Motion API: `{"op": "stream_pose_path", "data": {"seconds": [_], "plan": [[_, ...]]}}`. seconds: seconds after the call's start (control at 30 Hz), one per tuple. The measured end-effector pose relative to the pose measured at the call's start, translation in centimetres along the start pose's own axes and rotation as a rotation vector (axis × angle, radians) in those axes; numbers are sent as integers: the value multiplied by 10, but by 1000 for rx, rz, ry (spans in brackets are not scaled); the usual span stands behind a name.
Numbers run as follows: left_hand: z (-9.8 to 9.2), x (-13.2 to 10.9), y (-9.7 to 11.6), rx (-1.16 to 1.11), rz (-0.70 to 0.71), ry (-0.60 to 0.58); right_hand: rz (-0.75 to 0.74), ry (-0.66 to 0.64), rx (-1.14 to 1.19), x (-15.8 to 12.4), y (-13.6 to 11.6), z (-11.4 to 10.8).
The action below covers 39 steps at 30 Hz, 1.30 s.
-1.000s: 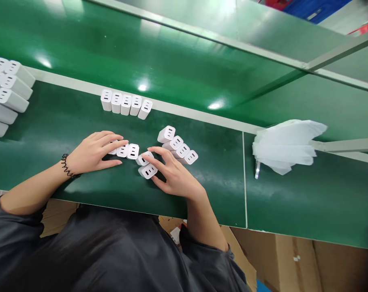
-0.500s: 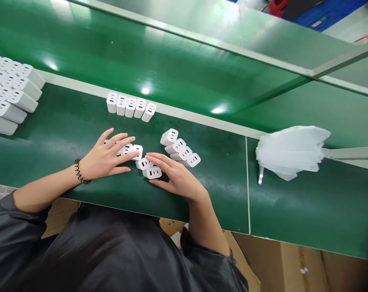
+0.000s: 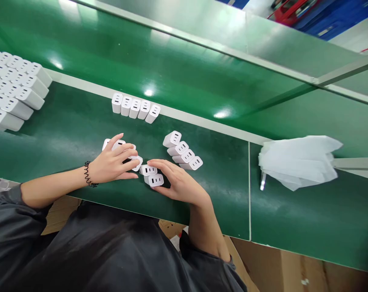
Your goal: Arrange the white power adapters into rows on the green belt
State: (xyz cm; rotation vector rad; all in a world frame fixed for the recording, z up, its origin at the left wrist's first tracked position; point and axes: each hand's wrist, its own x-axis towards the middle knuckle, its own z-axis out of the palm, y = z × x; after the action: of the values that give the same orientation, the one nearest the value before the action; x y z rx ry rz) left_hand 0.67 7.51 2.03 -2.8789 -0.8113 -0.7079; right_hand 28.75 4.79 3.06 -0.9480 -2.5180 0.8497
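My left hand (image 3: 112, 164), a black coil band at its wrist, lies with spread fingers over a slanting line of white multi-port USB chargers (image 3: 137, 163). Its palm and fingers partly hide them. Just right of it, my right hand (image 3: 178, 181) bends around two more white chargers (image 3: 155, 180), fingers along their far side and thumb at the near side. These two stand side by side, ports facing up, at the end of the line.
Behind my hands a row of white chargers (image 3: 135, 107) stands by the back ledge. A slanted group (image 3: 187, 155) is to the right. A large block of chargers (image 3: 16, 87) fills the far left. White translucent sheets (image 3: 296, 162) lie beyond the table seam (image 3: 249, 194).
The chargers under my left hand and the pair at my right hand have shifted slightly toward me, both hands moving with them. The view has also shifted a little.
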Motion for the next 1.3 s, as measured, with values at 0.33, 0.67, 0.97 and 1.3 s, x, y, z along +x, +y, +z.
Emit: {"op": "stream_pose_path", "data": {"seconds": [0.33,0.67,0.97,1.3], "plan": [[-10,0,-4,-169,242,-54,274,177,-198,4,1,10],[2,0,5,27,59,7,320,104,-82,2,-11,10],[3,7,6,-198,241,137,102,199,-195,8,-2,21],[2,7,9,-11,193,155,279,328,-178,12,-13,38]]}}
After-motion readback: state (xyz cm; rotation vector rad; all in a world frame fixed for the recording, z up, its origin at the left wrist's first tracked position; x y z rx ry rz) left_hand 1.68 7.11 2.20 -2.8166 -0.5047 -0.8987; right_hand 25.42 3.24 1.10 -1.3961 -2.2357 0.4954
